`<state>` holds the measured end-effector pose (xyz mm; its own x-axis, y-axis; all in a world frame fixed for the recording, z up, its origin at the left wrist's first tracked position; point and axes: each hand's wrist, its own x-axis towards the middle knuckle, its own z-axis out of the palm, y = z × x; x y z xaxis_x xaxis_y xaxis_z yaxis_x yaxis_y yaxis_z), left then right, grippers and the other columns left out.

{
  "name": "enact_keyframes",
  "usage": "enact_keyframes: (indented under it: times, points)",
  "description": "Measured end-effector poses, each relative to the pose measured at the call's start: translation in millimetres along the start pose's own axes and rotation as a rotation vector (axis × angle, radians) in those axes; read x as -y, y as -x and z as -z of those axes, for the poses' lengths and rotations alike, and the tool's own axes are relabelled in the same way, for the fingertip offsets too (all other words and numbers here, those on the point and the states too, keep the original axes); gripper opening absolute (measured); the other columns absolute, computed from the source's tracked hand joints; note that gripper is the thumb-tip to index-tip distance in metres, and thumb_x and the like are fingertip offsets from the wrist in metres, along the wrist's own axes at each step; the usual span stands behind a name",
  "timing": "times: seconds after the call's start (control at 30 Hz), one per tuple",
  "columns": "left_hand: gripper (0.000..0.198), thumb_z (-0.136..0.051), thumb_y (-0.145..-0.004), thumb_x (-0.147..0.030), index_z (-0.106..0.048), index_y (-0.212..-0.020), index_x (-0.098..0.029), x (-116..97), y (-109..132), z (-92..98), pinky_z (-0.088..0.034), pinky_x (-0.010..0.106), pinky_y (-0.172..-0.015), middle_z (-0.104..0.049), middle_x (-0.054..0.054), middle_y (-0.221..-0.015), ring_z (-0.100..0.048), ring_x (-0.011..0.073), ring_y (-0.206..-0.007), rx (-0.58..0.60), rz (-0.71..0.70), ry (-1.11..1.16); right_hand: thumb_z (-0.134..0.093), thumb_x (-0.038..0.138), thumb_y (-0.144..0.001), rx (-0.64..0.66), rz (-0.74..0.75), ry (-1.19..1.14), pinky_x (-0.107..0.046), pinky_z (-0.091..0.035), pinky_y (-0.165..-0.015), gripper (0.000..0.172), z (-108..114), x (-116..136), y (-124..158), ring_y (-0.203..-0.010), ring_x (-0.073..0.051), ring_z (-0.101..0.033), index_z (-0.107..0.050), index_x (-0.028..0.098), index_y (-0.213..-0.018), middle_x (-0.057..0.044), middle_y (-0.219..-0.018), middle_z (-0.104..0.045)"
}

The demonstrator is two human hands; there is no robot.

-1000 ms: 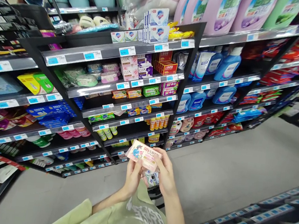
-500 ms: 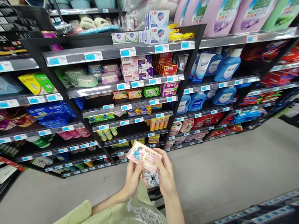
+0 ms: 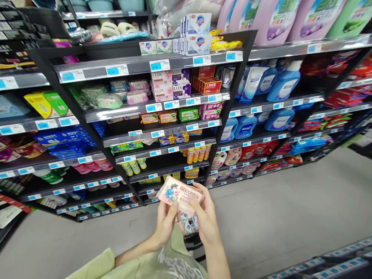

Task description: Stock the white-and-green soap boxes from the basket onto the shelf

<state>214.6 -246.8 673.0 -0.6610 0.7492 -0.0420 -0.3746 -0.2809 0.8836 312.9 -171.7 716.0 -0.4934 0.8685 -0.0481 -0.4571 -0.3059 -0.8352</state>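
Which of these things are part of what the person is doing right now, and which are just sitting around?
In use:
pink box, held up in both hands
left hand, at its lower left
right hand, at its right end

Just around, on the shelves:
blue bottle
green bowl
lilac jug
red box

立白: held pink box [image 3: 181, 194] | LUX: purple box [image 3: 181, 90] | 4.50: shelf price tag [image 3: 117, 70]
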Motion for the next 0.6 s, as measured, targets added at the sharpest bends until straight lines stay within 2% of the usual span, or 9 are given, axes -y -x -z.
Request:
enact_keyframes:
  times: [0.1,0.2,0.27,0.43,0.53,0.6]
  points:
    - [0.060,-0.084,-0.079,-0.050,-0.064,-0.129,-0.024,0,1,0.5,-0.055,0.037,-0.094,-0.074,0.009,-0.114,-0.069,0.0269,-0.109,-0.007,-0.018,0.023,-0.087,0.039,-0.075,0.053,-0.032,-0.002,-0.031,-0.061,-0.085,0.055,-3,3,2,-0.104,-0.022,-0.070,-0.062,0.026,-0.123,-0.005,-0.117,-0.072]
    - [0.065,-0.082,-0.081,-0.050,-0.058,-0.137,-0.028,1,1,0.6,-0.052,0.039,-0.102,-0.072,0.009,-0.122,-0.066,0.0272,-0.118,0.031,-0.045,0.076,-0.088,0.038,-0.074,0.127,-0.036,0.070,-0.033,-0.061,-0.086,0.047,-6,10,4,-0.105,-0.023,-0.071,-0.066,0.024,-0.113,-0.006,-0.116,-0.074]
    - [0.064,-0.079,-0.084,-0.052,-0.056,-0.139,-0.029,1,1,-0.8,-0.049,0.040,-0.107,-0.069,0.010,-0.130,-0.062,0.0280,-0.126,0.069,-0.049,0.090,-0.089,0.038,-0.073,0.123,0.001,0.128,-0.033,-0.062,-0.085,0.043,-8,13,5,-0.102,-0.024,-0.072,-0.068,0.023,-0.108,-0.006,-0.111,-0.076]
    - [0.054,-0.070,-0.092,-0.053,-0.057,-0.138,-0.028,-5,-6,-8.8,-0.042,0.043,-0.116,-0.060,0.012,-0.146,-0.053,0.0292,-0.139,0.141,-0.047,0.045,-0.089,0.035,-0.073,0.034,0.155,0.289,-0.036,-0.062,-0.087,0.040,-7,10,6,-0.100,-0.025,-0.074,-0.071,0.024,-0.107,-0.006,-0.107,-0.078]
    - [0.051,-0.067,-0.093,-0.053,-0.058,-0.137,-0.028,-11,-10,-12.8,-0.045,0.043,-0.114,-0.057,0.012,-0.150,-0.054,0.0291,-0.137,0.169,-0.050,0.046,-0.085,0.031,-0.078,0.019,0.295,0.391,-0.038,-0.061,-0.092,0.037,-6,1,6,-0.106,-0.025,-0.072,-0.072,0.025,-0.112,-0.008,-0.114,-0.076]
    - [0.056,-0.070,-0.091,-0.054,-0.056,-0.139,-0.030,-15,-11,-14.8,-0.048,0.043,-0.111,-0.056,0.011,-0.150,-0.056,0.0288,-0.135,0.186,-0.061,0.077,-0.081,0.025,-0.083,0.013,0.429,0.446,-0.042,-0.059,-0.098,0.034,-8,-5,6,-0.114,-0.025,-0.070,-0.072,0.026,-0.115,-0.008,-0.120,-0.074]
